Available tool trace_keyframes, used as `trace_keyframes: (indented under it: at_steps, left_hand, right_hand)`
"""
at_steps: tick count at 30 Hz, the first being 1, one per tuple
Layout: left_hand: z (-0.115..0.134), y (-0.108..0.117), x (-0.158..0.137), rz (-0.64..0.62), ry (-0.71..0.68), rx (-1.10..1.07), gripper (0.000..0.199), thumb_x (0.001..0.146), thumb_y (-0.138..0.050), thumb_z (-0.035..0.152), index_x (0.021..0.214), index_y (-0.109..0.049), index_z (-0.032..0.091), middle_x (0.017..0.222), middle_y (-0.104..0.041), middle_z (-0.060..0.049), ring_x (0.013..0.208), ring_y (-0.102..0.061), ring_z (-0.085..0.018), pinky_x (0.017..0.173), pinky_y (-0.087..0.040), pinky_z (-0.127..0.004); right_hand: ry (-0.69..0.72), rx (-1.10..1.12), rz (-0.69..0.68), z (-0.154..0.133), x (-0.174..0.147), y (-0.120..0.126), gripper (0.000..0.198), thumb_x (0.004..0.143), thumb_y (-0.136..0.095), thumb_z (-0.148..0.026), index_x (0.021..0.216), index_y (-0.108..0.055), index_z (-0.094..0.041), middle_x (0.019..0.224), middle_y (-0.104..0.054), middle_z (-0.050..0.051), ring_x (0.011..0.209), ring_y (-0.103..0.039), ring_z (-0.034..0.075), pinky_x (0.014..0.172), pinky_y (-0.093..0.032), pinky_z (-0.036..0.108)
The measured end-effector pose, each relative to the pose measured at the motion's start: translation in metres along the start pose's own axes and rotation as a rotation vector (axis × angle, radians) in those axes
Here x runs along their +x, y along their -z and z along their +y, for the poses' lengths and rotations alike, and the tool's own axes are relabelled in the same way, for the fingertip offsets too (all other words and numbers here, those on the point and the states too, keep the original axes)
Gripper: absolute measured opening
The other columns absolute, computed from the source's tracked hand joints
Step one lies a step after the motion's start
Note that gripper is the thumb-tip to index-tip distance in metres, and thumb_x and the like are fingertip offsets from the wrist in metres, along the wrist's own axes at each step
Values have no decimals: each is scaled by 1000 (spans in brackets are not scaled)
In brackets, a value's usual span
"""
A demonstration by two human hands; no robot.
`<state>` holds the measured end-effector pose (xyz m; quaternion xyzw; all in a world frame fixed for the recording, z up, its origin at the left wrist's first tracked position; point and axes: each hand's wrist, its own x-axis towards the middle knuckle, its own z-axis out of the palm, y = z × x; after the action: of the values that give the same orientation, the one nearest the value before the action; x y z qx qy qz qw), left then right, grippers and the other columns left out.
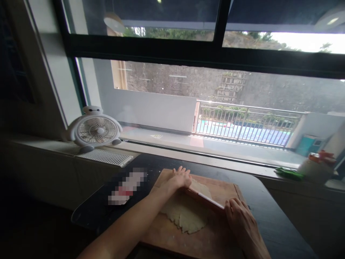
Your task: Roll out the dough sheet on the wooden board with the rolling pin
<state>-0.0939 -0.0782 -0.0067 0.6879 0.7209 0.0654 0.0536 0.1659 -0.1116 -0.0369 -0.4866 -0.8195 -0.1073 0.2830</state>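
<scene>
A rolling pin (208, 200) lies slantwise across a thin sheet of dough (188, 216) with a ragged near edge. My left hand (182, 177) rests on the pin's far left end, palm down, its fingers stretched forward and apart. At the near right end, my right hand (240, 216) is closed around the pin, its fingers curled over it. Dough shows on both sides of the pin. Beneath it is a wooden board (223, 239). My hands cover both ends of the pin, and my left forearm hides part of the board.
The board lies on a dark table (269, 208) with rounded corners. Left of my forearm is a blurred-out flat object (126, 189). A white fan (98, 130) stands on the ledge by the window. Something green (289, 174) and a pale bag-like object (315, 167) sit at right.
</scene>
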Motion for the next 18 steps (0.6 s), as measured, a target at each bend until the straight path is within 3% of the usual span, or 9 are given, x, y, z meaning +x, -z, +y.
trace_keyframes:
  at_steps: [4,9,13,18]
  left_hand:
    - [-2,-3,1,-5,11,-36,50,86,-25,34,133,-34,18,142,-29,-11,133,-18,-28,103,-10,-56]
    - [-14,-3,-50,14,-19,-53,53,88,-16,41,136,-27,22,144,-25,-6,134,-15,-24,106,-6,-51]
    - [-17,1,-81,68,-61,-2,53,88,-15,39,131,-38,17,142,-29,-9,133,-16,-22,107,-4,-50]
    - [-3,4,-58,-56,-8,28,49,83,-28,33,128,-41,21,142,-29,-9,133,-16,-27,104,-5,-56]
  right_hand:
    - [-7,5,64,4,-12,-7,33,90,-31,-37,67,-50,-23,73,-57,1,75,-54,16,65,-38,26]
    - [-63,-11,126,-16,-35,4,35,90,-30,-42,67,-49,-23,70,-56,2,75,-53,18,62,-35,28]
    - [-70,-13,137,-30,-51,14,32,90,-30,-42,74,-51,-24,72,-57,2,71,-53,17,62,-34,29]
    - [-68,-40,51,-28,-45,18,31,91,-31,-39,72,-50,-23,72,-58,2,72,-53,18,63,-33,29]
